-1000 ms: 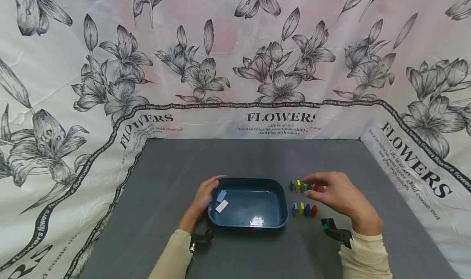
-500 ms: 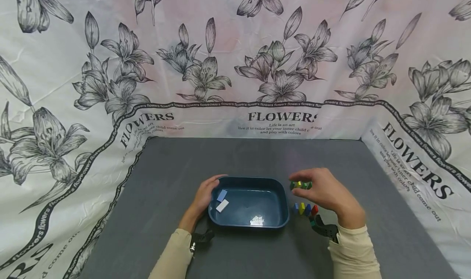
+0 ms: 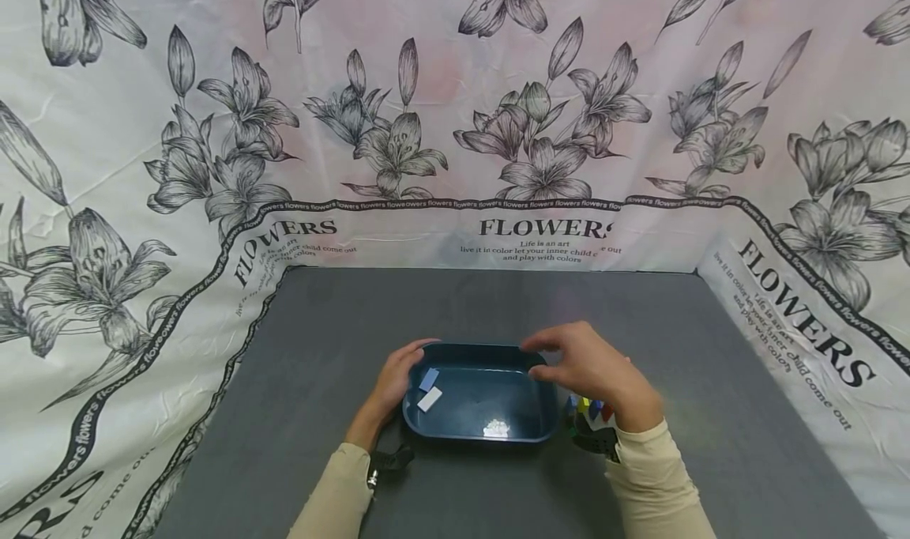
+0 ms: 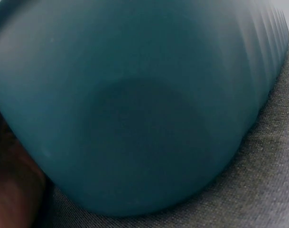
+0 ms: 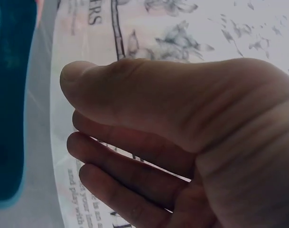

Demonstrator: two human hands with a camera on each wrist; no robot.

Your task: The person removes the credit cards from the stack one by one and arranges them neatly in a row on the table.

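Note:
A dark blue rectangular tray (image 3: 490, 432) sits on the grey table. Inside, toward its left end, lie a light blue block (image 3: 429, 378) and a white block (image 3: 430, 398). My left hand (image 3: 389, 385) holds the tray's far left corner, fingers bent round it; the left wrist view is mostly filled by the tray's outer wall (image 4: 135, 118). My right hand (image 3: 586, 369) is over the tray's right end, thumb and fingers apart. No object shows between them in the right wrist view, where the fingers of the right hand (image 5: 149, 128) are loosely bent beside the tray (image 5: 9, 118).
Right of the tray stands a short row of small blocks: blue (image 3: 571, 402), yellow (image 3: 584, 405) and others, partly covered by my right wrist and its black strap (image 3: 596, 440). A flower-printed cloth (image 3: 540, 231) borders the table at the back and sides.
My right hand has moved left from above the far row of coloured blocks to the tray's right end, now hiding most of that row. The left hand, tray and two blocks inside stay put.

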